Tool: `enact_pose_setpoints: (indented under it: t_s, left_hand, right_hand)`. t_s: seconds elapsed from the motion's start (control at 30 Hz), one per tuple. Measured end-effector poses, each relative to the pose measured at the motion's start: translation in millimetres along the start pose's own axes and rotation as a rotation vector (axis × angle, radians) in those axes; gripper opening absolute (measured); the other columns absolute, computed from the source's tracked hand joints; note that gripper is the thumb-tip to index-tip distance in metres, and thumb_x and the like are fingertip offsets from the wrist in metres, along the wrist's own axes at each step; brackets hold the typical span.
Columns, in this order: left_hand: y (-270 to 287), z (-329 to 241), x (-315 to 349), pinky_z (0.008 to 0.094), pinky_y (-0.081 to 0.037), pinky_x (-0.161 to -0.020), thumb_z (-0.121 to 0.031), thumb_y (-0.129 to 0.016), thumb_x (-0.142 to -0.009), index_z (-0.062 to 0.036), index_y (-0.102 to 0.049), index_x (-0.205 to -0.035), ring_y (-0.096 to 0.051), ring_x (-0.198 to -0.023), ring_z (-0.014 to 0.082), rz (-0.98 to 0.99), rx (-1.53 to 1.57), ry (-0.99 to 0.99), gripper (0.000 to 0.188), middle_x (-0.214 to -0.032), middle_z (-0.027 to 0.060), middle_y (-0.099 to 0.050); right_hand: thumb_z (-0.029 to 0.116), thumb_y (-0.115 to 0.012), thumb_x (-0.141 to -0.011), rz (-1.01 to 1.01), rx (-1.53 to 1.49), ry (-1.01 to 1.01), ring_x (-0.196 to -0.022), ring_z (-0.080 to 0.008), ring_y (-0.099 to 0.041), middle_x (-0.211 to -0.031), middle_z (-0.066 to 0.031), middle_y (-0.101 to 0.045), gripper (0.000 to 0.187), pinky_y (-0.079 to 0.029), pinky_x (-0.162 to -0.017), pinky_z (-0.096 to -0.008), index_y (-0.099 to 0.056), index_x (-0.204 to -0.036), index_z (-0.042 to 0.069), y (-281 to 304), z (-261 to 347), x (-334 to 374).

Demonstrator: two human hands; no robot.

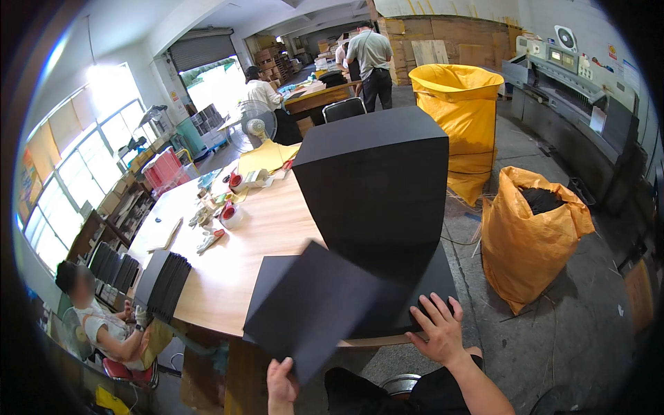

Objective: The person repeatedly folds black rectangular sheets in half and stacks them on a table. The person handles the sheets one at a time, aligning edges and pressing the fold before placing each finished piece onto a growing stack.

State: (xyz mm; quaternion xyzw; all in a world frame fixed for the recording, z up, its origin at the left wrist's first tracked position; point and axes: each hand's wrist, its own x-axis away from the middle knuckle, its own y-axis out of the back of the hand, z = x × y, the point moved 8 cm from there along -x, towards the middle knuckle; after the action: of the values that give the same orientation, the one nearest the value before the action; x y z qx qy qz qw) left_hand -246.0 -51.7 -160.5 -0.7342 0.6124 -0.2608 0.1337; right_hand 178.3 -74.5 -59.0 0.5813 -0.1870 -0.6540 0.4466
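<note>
My left hand (281, 380) pinches the near corner of a black card sheet (311, 311), which is tilted and partly smeared by motion. Spread and resting on the right edge of a low layer of black sheets (437, 277) is my right hand (439, 330); it grips nothing that I can see. That layer lies at the table's near edge, partly covered by the raised sheet. Behind it rises a tall black stack (377, 187), its single sheets too fine to make out.
The wooden table (277, 214) bears tape rolls (231, 216), yellow paper (268, 158) and another black stack (163, 283). A seated person (114, 335) is at left. Orange sacks (532, 242) stand on the right floor, before a large machine (574, 90). People stand farther back.
</note>
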Motion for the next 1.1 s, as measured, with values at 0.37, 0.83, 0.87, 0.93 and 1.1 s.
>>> enact_pose_setpoints:
  t_s: [0.37,0.83,0.87,0.93,1.1]
  left_hand:
    - [82.7,17.2,-104.4,0.0537,-0.062,-0.096,-0.019,-0.064,-0.112,-0.0075,-0.06,-0.131,-0.073,-0.111,0.0328,-0.196,0.017,0.035,0.022,-0.126,0.0105,-0.069]
    - [-52.2,-55.4,-57.9,0.0298,-0.05,-0.055,-0.024,-0.069,-0.109,0.0016,-0.072,-0.095,-0.063,-0.059,0.0143,-0.149,-0.955,-0.293,0.03,-0.072,0.0072,-0.067]
    - [-123.7,-48.9,-49.9,0.0293,-0.052,-0.06,-0.021,-0.068,-0.11,0.0009,-0.075,-0.099,-0.063,-0.064,0.0133,0.015,-0.855,-0.369,0.025,-0.074,0.0061,-0.066]
    - [-252.6,-25.1,-18.0,0.0339,-0.057,-0.077,-0.014,-0.073,-0.105,-0.0028,-0.078,-0.112,-0.071,-0.086,0.0192,0.452,-1.01,-0.372,0.014,-0.093,0.0091,-0.075]
    - [-343.0,42.4,-25.6,0.0412,-0.06,-0.085,-0.016,-0.077,-0.099,-0.0062,-0.081,-0.109,-0.074,-0.093,0.0307,1.035,-1.149,-0.829,0.014,-0.099,0.0122,-0.078]
  right_hand:
    - [0.044,-0.083,-0.09,-0.013,0.028,0.0,-0.144,-0.0326,-0.056,-0.15,-0.0118,-0.066,0.055,-0.03,-0.124,-0.0569,-0.075,-0.137,0.017,-2.4,-1.9,2.6]
    - [0.021,-0.08,-0.098,-0.192,-0.489,-0.714,-0.086,-0.0348,-0.075,-0.092,-0.0178,-0.076,0.025,-0.058,-0.078,-0.0433,-0.069,-0.092,-0.001,40.3,-101.4,45.0]
    - [0.023,-0.081,-0.099,-0.095,-0.518,-0.798,-0.08,-0.0338,-0.074,-0.088,-0.017,-0.075,0.029,-0.058,-0.074,-0.0428,-0.069,-0.091,-0.002,33.1,-107.3,44.7]
    - [0.034,-0.078,-0.101,0.029,-0.447,-0.767,-0.072,-0.0357,-0.072,-0.076,-0.0182,-0.072,0.04,-0.056,-0.07,-0.0438,-0.068,-0.088,-0.002,31.3,-105.7,35.4]
    - [0.043,-0.076,-0.103,0.327,-0.246,-0.59,-0.074,-0.0424,-0.071,-0.075,-0.0214,-0.07,0.046,-0.056,-0.07,-0.0486,-0.071,-0.087,0.0,24.7,-109.4,21.8]
